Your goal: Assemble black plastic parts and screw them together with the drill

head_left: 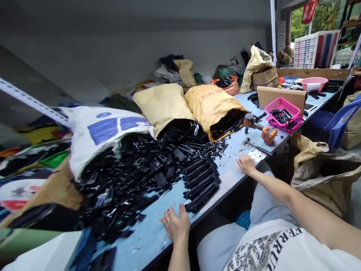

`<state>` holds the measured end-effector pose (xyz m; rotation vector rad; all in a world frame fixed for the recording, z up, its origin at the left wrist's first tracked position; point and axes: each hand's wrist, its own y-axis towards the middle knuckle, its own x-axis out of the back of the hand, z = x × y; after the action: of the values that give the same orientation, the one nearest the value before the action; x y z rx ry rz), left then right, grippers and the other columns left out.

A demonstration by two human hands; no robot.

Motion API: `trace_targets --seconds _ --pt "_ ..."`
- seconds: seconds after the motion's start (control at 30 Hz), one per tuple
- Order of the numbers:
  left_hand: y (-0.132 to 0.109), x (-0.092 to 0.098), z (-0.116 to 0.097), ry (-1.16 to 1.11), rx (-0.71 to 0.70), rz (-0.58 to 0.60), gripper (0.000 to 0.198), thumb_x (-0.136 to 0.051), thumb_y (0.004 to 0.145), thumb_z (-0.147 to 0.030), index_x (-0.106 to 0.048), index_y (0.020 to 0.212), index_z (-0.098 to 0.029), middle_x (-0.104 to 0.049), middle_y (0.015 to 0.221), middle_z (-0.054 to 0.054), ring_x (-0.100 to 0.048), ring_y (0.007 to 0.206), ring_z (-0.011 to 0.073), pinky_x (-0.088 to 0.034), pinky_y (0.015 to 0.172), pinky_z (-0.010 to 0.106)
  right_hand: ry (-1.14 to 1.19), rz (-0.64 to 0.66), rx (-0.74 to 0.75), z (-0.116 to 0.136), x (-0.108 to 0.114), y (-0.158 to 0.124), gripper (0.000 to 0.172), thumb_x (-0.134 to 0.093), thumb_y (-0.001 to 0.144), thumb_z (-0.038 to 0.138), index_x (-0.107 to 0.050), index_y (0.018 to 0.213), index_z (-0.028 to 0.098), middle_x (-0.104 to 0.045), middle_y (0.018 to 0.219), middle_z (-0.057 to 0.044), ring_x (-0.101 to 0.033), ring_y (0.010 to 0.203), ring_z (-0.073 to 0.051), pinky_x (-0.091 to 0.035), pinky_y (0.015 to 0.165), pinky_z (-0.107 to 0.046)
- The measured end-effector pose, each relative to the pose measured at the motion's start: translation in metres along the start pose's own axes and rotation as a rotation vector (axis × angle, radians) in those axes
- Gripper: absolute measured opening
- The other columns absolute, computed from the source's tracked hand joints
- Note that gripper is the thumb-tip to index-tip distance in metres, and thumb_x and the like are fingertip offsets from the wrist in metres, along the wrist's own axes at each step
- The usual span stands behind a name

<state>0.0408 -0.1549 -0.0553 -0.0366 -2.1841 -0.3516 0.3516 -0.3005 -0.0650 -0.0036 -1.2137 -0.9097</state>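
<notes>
My left hand lies on the blue tabletop near its front edge, fingers spread and holding nothing. Just beyond its fingertips is a row of long black plastic parts laid side by side. My right hand is farther right along the edge, its fingers drawn together; whatever is in them is too small to make out. Past it lie a hammer and an orange-and-black cordless power tool. A big heap of small black parts spreads left of the row.
A white sack, a tan sack and a yellow sack lie along the back, mouths toward me. To the right are a pink basket of black parts, a cardboard panel, a blue chair and an open floor sack.
</notes>
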Motion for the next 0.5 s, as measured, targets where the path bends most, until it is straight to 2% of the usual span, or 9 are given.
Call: trace_targets --seconds 0.17,0.3,0.5 --pt "-0.004 0.006 0.004 -0.017 -0.032 -0.003 0.073 -0.026 0.085 -0.054 -0.037 0.134 -0.001 -0.030 0.144 0.026 -0.014 0.139 0.0360 -0.021 0.111 0.052 0.047 0.020 -0.005 0.001 -0.006 -0.003 0.034 -0.041 0.095 0.035 -0.059 0.073 0.017 -0.062 0.079 -0.006 -0.054 0.084 -0.017 -0.034 0.081 -0.028" --pt "-0.006 0.009 -0.001 0.024 -0.099 -0.011 0.082 -0.027 0.080 -0.060 -0.038 0.134 0.001 -0.034 0.142 0.027 -0.019 0.137 0.0381 -0.021 0.111 0.051 0.040 0.015 -0.016 0.006 -0.008 -0.002 0.034 -0.042 0.095 0.033 -0.059 0.071 0.017 -0.062 0.076 -0.006 -0.055 0.082 -0.018 -0.035 0.079 -0.028" --pt "-0.008 0.008 -0.012 0.092 -0.212 -0.072 0.085 -0.030 0.074 -0.066 -0.044 0.130 -0.004 -0.038 0.140 0.024 -0.023 0.135 0.0403 -0.024 0.108 0.054 -0.019 0.033 -0.015 0.009 -0.006 0.005 0.033 -0.044 0.093 0.036 -0.061 0.070 0.018 -0.063 0.076 -0.005 -0.056 0.082 -0.016 -0.036 0.081 -0.027"
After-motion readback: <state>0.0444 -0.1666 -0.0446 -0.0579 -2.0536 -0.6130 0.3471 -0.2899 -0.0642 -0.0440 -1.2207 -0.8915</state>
